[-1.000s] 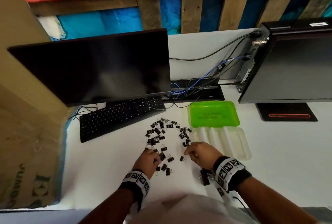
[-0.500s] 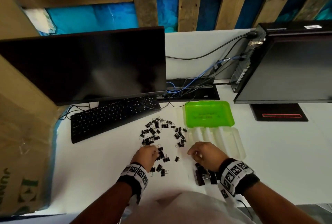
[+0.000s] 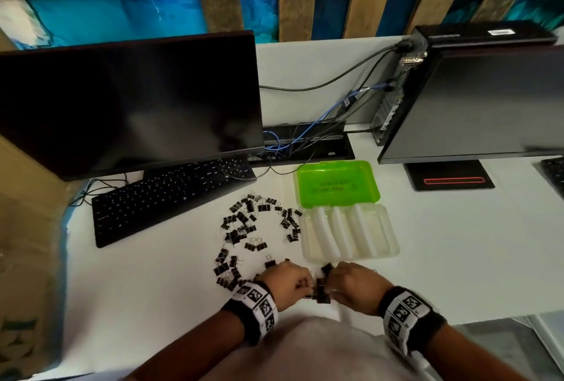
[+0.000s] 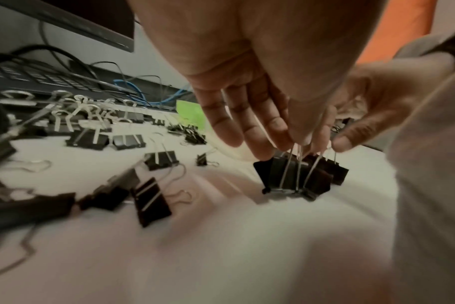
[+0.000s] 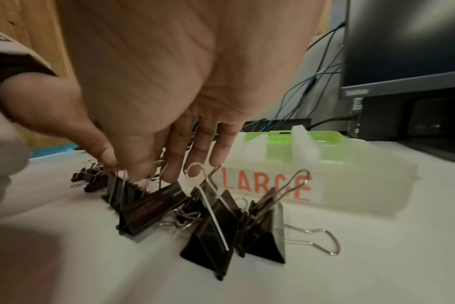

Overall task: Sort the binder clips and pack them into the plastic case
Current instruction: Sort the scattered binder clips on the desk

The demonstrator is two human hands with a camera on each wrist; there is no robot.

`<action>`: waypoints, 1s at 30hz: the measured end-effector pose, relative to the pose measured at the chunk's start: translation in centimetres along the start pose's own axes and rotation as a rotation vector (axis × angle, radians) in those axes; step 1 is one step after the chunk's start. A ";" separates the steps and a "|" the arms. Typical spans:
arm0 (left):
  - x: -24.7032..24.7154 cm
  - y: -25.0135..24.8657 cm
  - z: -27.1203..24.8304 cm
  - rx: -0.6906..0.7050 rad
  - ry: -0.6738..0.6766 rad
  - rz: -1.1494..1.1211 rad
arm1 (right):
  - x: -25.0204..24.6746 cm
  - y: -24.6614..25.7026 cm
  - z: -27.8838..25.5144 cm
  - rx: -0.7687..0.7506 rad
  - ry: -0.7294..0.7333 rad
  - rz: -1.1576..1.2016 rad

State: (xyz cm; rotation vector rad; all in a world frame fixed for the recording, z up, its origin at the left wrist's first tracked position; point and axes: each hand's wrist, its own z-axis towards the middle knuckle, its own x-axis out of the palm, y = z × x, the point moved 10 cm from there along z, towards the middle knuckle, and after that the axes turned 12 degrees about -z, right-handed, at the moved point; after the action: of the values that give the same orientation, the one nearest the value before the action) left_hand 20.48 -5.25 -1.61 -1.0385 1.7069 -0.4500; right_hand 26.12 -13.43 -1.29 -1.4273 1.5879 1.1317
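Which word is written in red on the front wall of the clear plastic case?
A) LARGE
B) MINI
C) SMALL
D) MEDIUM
A: in the right wrist view, the red letters LARGE show on the near wall of the plastic case, behind the big binder clips standing on the desk.

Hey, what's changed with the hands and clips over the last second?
Both hands have drawn back toward the body and come together: the left hand left the scattered small clips, and now both it and the right hand pinch the wire handles of the large clips bunched between them. The case stayed open and unmoved.
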 end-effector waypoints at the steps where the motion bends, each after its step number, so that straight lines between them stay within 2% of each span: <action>1: 0.5 -0.2 0.3 0.010 0.013 0.000 | 0.0 -0.3 -0.3 0.009 0.006 0.010; 3: 0.8 -0.3 0.5 0.042 0.012 -0.012 | -0.2 -0.9 -0.8 0.038 0.015 0.026; 6: -1.4 0.9 -0.3 0.082 -0.083 0.022 | -1.6 -1.0 -1.1 0.054 -0.019 0.098; 10: -4.5 4.9 -3.1 0.031 -0.185 0.136 | -3.9 0.2 0.7 0.018 -0.111 0.107; 14: -2.7 7.6 -5.4 0.027 -0.005 0.243 | -5.1 3.0 4.9 -0.047 -0.080 0.082; 16: -2.1 8.2 -5.9 0.031 0.010 0.256 | -5.4 4.4 7.3 -0.081 -0.049 0.044; 20: -3.1 10.8 -6.1 -0.059 -0.110 0.210 | -6.9 4.0 11.7 -0.024 -0.060 0.053; 23: -4.9 11.4 -6.0 -0.010 -0.265 0.126 | -8.2 1.1 14.4 0.101 -0.074 0.066; 30: -8.7 12.2 -6.7 -0.041 -0.357 0.053 | -8.7 -1.5 20.0 0.182 0.013 -0.006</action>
State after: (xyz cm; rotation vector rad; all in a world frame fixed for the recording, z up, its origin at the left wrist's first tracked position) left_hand 10.05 7.38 -2.75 -1.0319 1.4246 -0.1819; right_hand 27.82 8.35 -0.77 -1.3207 1.6493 0.9499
